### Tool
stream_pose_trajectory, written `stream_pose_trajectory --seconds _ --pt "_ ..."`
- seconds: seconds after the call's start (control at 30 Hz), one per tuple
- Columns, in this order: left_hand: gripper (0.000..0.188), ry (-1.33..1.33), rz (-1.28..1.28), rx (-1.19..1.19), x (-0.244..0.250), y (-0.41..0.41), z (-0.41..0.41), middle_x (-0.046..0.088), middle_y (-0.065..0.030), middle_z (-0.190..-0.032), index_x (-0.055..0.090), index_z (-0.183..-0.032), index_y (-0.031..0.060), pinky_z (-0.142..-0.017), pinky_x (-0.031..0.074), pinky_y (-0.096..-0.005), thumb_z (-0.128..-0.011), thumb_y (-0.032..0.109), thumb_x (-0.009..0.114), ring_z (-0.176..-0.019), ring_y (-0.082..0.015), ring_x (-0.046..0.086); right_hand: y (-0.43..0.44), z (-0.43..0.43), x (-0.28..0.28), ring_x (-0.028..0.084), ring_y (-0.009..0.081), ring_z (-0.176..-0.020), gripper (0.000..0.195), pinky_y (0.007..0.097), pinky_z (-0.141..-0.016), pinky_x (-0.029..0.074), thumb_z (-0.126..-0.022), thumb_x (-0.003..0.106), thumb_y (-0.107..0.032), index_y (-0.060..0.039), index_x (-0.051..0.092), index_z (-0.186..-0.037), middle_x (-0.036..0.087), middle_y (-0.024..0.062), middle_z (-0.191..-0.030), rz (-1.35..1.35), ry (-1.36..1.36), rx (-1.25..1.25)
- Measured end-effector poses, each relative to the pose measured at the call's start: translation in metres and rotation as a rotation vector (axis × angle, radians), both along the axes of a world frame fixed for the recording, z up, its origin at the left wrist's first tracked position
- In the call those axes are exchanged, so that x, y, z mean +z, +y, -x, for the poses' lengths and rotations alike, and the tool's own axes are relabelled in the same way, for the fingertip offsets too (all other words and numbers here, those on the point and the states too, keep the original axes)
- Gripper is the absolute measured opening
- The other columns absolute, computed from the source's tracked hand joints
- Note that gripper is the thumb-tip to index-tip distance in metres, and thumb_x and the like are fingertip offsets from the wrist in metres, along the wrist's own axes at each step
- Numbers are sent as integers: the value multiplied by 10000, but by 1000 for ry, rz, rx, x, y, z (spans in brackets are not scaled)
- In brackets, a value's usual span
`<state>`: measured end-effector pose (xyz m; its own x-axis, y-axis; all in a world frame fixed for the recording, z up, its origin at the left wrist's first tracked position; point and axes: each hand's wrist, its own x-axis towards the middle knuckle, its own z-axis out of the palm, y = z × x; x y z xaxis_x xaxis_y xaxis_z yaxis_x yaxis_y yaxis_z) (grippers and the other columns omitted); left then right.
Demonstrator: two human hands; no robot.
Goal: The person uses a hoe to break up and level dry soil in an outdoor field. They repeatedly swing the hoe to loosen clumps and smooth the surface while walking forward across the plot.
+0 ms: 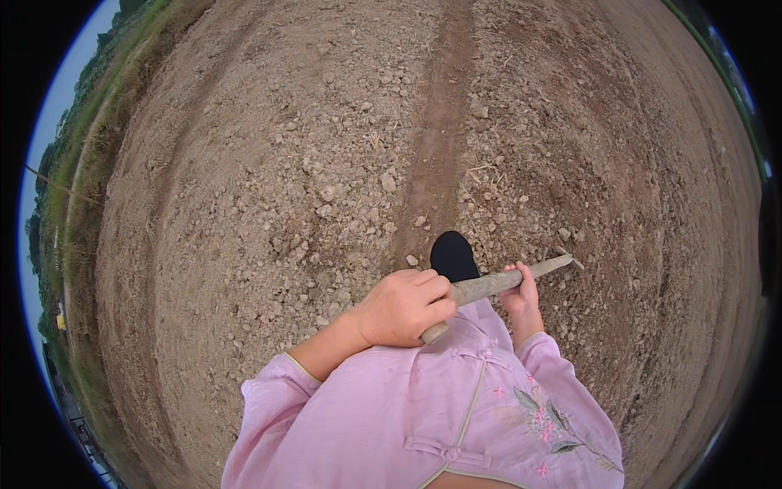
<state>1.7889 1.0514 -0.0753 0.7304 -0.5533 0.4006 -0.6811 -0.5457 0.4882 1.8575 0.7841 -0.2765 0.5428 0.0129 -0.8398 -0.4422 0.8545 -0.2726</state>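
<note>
My left hand (pixel 406 307) is wrapped round the thick near end of a long wooden handle (pixel 489 287), whose butt sticks out just below the fist. Farther along the same handle, my right hand (pixel 521 292) holds it with the fingers curled around from beneath. The handle slants away to the right and ends in a small tool head (pixel 571 258) with narrow prongs or a thin blade, held low over or on the cloddy soil; which of these cannot be told. A black shoe toe (pixel 453 253) shows behind the handle, between the two hands.
Dry, cloddy soil (pixel 275 202) with bits of straw lies all around. A smooth, narrow furrow (pixel 443 110) runs straight ahead from the shoe. At the far left, a grassy verge (pixel 91 153) borders the field, with trees beyond. Loose clods lie near the feet.
</note>
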Motion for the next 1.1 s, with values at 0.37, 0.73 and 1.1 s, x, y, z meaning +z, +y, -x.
stream_pose_trajectory --seconds 0.37,0.73,1.1 --pt "180 94 112 46 -17 54 -211 539 -49 -691 492 -638 93 -458 424 -288 -529 47 627 -558 -201 533 39 -155 -23 554 170 -692 138 341 -685 482 -768 603 -181 -107 492 -806 552 14 -718 -8 100 -60" --pt "175 320 120 62 -30 66 -458 508 -34 -690 499 -648 102 -496 425 -295 -545 69 636 -608 -210 530 50 -343 -30 548 164 -690 139 348 -662 474 -761 591 -176 -103 492 -826 550 19 -720 15 332 -117" --pt "188 413 29 -138 -17 37 -570 476 -52 -693 484 -672 86 -515 423 -314 -565 88 639 -628 -234 521 47 -412 -35 549 182 -723 276 366 -625 466 -739 630 -248 -128 467 -927 544 19 -781 145 243 -329"
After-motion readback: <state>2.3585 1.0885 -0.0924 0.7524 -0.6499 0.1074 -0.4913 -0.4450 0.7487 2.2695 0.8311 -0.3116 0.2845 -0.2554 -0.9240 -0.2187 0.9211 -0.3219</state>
